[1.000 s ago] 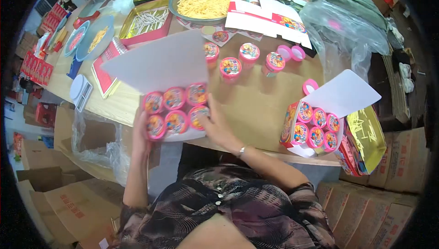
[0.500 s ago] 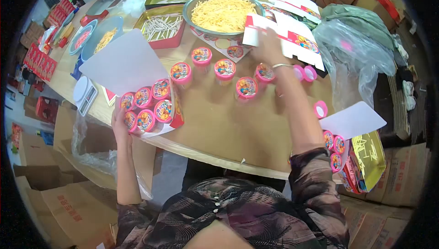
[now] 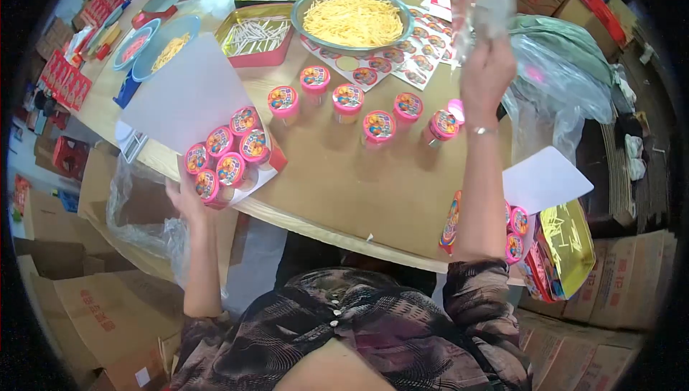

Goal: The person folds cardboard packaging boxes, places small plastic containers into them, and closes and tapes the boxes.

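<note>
My left hand [image 3: 186,201] grips the near left corner of an open cardboard box [image 3: 278,157] with its white lid flap [image 3: 190,96] raised. Inside stand several small tubs [image 3: 231,170] with pink lids and printed round labels. Raised at the back right, my right hand [image 3: 489,75] is closed on a flat printed carton [image 3: 488,3], smeared by motion. Several more pink-lidded tubs [image 3: 379,127] stand loose on the table between my hands, one of them [image 3: 443,125] close to my right wrist.
A metal bowl of yellow strips [image 3: 352,21] sits at the back, beside a red tin of white sticks [image 3: 257,38] and sticker sheets [image 3: 420,53]. Clear plastic bags [image 3: 556,89] lie right. A second open box [image 3: 549,183] and a yellow tin [image 3: 570,236] are at the right edge.
My right hand has lifted the printed carton up and to the right, uncovering sticker sheets. My left hand has slipped slightly down along the box corner.
</note>
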A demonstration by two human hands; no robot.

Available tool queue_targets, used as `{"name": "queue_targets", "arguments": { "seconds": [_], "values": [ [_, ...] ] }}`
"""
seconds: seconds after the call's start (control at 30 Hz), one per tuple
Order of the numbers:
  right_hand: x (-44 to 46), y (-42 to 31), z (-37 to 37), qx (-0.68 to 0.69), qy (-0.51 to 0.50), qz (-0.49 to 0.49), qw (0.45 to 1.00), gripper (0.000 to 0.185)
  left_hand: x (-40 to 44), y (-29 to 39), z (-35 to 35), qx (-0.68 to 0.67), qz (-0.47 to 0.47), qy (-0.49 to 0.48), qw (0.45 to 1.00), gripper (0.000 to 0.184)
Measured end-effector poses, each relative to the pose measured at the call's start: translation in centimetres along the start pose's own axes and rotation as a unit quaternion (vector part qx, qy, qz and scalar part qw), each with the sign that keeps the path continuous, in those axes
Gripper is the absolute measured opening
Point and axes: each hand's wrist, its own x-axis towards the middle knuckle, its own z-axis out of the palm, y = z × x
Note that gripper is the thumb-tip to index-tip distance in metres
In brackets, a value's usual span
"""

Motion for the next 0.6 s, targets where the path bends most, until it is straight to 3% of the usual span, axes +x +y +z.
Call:
{"name": "queue_targets", "arguments": {
  "seconds": [0.1, 0.13, 0.17, 0.2, 0.23, 0.27, 0.3, 0.33, 0.47, 0.53, 0.6],
  "values": [
    [-3.7, -7.4, -3.0, 0.005, -0.065, -0.159, 0.985, 0.043, -5.4, 2.8, 2.6, 0.117, 0.243, -0.024, 0.963, 0.041],
    [-5.7, -9.7, -4.2, 0.001, -0.109, -0.203, 0.973, 0.047, -7.8, 4.3, 3.5, 0.12, 0.242, -0.019, 0.963, 0.041],
    [-8.5, -11.3, -4.9, -0.002, -0.126, -0.222, 0.967, 0.045, -10.0, 6.1, 4.7, -0.01, 0.109, -0.212, 0.971, 0.05],
    [-11.3, -13.0, -5.5, -0.004, -0.143, -0.24, 0.96, 0.045, -11.0, 7.0, 5.0, -0.142, -0.031, -0.384, 0.912, 0.059],
    [-13.8, -14.0, -6.5, -0.014, -0.171, -0.273, 0.947, 0.043, -10.6, 6.5, 4.6, -0.183, -0.122, -0.391, 0.894, 0.054],
    [-15.7, -14.4, -7.7, 0.009, -0.238, -0.299, 0.924, 0.05, -11.0, 6.8, 4.6, -0.124, -0.145, -0.384, 0.903, 0.05],
    [-16.7, -14.5, -8.7, 0.02, -0.24, -0.298, 0.924, 0.05, -11.4, 7.1, 4.6, -0.066, -0.17, -0.379, 0.907, 0.046],
    [-17.2, -14.7, -9.7, 0.064, -0.297, -0.267, 0.914, 0.053, -12.9, 8.2, 5.3, 0.096, -0.129, -0.356, 0.921, 0.043],
    [-16.1, -14.0, -13.5, 0.221, -0.472, -0.117, 0.846, 0.071, -12.6, 5.4, 2.9, -0.008, -0.22, -0.391, 0.894, 0.047],
    [-15.2, -13.3, -13.9, 0.267, -0.484, -0.062, 0.831, 0.078, -13.3, 5.5, 1.4, -0.017, -0.221, -0.406, 0.887, 0.046],
    [-15.0, -12.6, -13.5, 0.239, -0.424, -0.057, 0.872, 0.07, -13.7, 5.6, -0.1, -0.029, -0.222, -0.416, 0.881, 0.044]
  ]
}}
